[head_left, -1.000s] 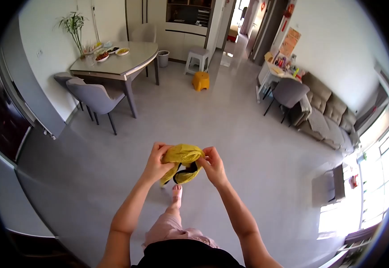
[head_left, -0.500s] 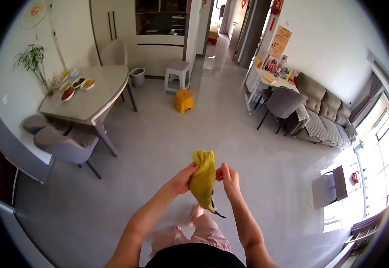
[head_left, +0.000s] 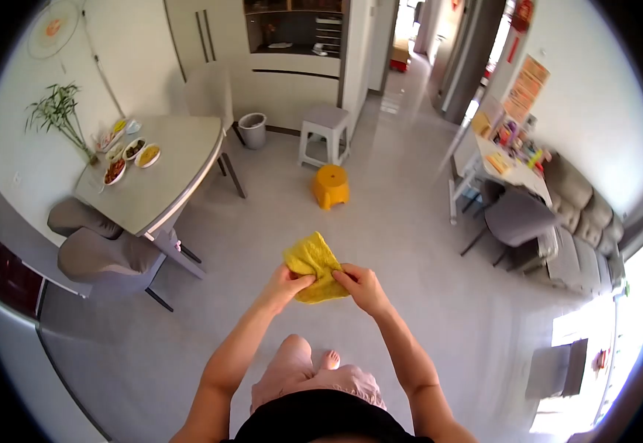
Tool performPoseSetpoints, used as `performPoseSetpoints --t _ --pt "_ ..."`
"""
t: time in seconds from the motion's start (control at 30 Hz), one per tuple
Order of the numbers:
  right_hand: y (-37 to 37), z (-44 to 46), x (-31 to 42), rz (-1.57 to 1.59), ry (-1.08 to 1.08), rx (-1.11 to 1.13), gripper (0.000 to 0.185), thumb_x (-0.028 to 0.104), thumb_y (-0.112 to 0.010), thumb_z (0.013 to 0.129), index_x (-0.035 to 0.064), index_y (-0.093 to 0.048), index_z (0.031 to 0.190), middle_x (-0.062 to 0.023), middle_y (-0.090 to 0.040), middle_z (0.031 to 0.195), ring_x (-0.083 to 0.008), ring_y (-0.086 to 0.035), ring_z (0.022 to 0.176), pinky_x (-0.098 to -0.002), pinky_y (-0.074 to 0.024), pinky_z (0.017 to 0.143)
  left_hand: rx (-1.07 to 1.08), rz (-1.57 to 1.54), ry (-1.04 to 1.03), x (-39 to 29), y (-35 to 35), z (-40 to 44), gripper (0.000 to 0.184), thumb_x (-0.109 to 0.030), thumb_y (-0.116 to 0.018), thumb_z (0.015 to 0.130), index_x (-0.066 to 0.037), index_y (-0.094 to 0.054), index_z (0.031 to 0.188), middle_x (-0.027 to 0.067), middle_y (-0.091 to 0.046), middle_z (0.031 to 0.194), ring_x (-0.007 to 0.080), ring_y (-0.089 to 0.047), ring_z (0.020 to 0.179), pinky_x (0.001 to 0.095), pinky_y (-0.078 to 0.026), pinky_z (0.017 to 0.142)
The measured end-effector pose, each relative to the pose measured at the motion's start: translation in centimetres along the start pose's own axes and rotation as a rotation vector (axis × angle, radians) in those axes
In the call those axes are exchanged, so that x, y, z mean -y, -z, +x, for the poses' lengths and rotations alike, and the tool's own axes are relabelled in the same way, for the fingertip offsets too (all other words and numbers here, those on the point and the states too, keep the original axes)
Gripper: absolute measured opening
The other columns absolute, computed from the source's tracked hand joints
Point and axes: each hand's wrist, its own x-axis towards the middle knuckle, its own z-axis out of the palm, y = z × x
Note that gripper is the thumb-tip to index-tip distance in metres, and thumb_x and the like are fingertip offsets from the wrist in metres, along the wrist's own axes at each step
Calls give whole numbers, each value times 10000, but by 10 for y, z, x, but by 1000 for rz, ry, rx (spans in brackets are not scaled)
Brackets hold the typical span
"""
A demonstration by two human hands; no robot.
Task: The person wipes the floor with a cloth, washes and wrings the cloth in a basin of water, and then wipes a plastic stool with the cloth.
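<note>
A yellow cleaning cloth (head_left: 313, 260) is stretched between my two hands in front of my body, above the floor. My left hand (head_left: 287, 286) pinches its left side, thumb laid over the fabric. On the other side, my right hand (head_left: 362, 286) grips the right edge between thumb and fingers. The cloth looks partly folded, with creases running across it and one corner pointing up and away from me. My fingers under the fabric are hidden.
A dining table (head_left: 177, 148) with several dishes stands at the left, grey chairs (head_left: 107, 255) beside it. Ahead are a yellow stool (head_left: 331, 186), a white stool (head_left: 325, 136) and a grey bin (head_left: 253, 131). A desk (head_left: 510, 171), a chair (head_left: 517, 216) and a sofa (head_left: 580, 199) occupy the right.
My right hand, earlier apart from the cloth, now grips it. The hanging cloth is now spread between both hands, and its dark strap no longer shows. The view has shifted toward the table.
</note>
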Motion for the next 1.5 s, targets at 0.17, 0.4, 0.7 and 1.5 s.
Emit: performPoseSetpoints --t 0.17,0.4,0.7,1.5 --pt "28 135 -7 719 55 -121 196 151 -614 944 -23 -687 998 0 -650 848 -94 -588 784 -252 -484 706 -189 -205 -185 -15 62 88 438 -138 -668 871 -44 -508 1268 51 -585 1227 145 -537 1149 313 -445 948" --pt "87 297 -20 712 86 -151 255 31 -610 916 -3 -600 1169 -27 -632 996 -97 -577 901 -255 -469 826 -409 -147 -108 -44 164 256 354 -124 -662 890 -51 -558 1221 43 -603 1063 120 -559 984 290 -449 878" --pt "161 454 -11 -194 372 -460 249 115 -649 868 43 -636 1106 -74 -517 963 -212 -580 832 -331 -494 738 -132 581 -206 -110 187 473 253 -132 -671 883 -36 -659 1117 40 -655 948 124 -611 839 258 -489 764" --pt "227 759 -298 912 -431 -1131 177 212 -481 1005 67 -489 1105 -37 -539 1057 -128 -507 999 -302 -440 878 -380 -282 441 168 360 1136 797 -664 -337 949 -80 -281 1489 166 -550 1329 264 -560 1162 409 -439 980"
